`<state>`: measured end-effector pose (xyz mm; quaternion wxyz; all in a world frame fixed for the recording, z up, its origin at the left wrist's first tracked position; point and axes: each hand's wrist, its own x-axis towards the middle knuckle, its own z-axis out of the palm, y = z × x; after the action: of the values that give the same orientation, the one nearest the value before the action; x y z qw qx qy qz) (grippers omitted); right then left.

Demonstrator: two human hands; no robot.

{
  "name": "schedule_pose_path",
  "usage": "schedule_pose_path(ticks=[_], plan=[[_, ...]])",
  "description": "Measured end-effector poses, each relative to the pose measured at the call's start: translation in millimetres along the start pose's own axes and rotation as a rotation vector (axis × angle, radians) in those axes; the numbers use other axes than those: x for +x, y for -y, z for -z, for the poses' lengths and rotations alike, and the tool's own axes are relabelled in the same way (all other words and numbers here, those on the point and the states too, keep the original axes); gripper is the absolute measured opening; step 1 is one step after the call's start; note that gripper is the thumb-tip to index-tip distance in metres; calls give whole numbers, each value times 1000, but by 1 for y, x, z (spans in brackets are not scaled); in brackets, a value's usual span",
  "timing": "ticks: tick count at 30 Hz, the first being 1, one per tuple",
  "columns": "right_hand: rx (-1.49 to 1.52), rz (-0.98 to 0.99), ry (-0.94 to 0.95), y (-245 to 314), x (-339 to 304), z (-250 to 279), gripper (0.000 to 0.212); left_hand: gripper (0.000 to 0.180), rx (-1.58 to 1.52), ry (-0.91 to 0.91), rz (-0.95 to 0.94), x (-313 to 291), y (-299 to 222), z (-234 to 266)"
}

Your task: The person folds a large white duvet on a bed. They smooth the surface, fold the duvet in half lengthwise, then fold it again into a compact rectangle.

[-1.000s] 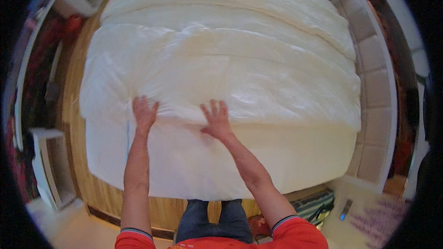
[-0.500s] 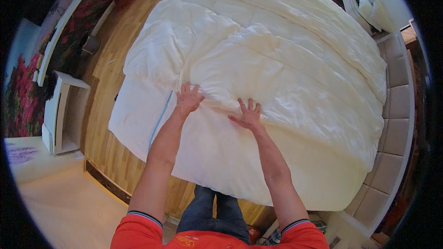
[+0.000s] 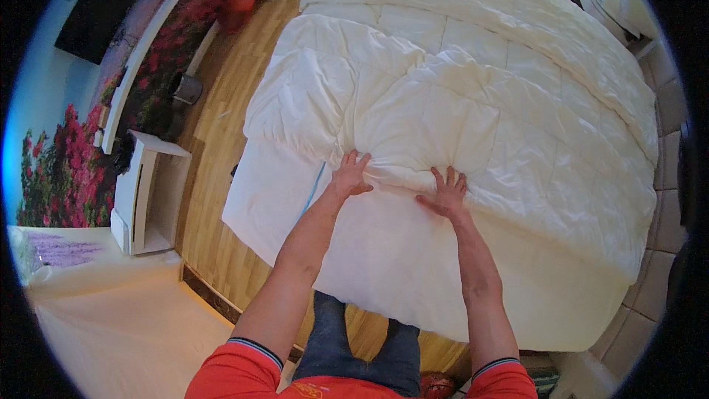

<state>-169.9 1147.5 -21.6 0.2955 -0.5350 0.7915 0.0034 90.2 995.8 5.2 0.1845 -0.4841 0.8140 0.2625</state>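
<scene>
A thick white quilt covers most of the bed, rumpled along its near side. Below its near edge shows a strip of white bedding with a blue line near its left end. Pressed on the quilt's edge, just right of the blue line, is my left hand, fingers spread. My right hand rests farther right along that same edge, its fingers apart too. Neither hand is closed round the fabric.
Left of the bed runs a wooden floor. Beyond it stand a white cabinet, a dark bin and a long white shelf. A padded headboard borders the bed's right end. A white armchair is at the far right.
My view has turned left, so the bed appears farther right in the picture. Both hands stay at the quilt's edge, in about the same spots. My legs are farther apart.
</scene>
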Motion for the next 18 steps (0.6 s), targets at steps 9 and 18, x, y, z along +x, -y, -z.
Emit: schedule_pose_path(ticks=[9, 18], plan=[[-28, -266, -64, 26, 8, -1, 87, 90, -205, -47, -472, 12, 67, 37], [191, 247, -261, 266, 38, -31, 90, 68, 341, -602, -357, 17, 198, 94]])
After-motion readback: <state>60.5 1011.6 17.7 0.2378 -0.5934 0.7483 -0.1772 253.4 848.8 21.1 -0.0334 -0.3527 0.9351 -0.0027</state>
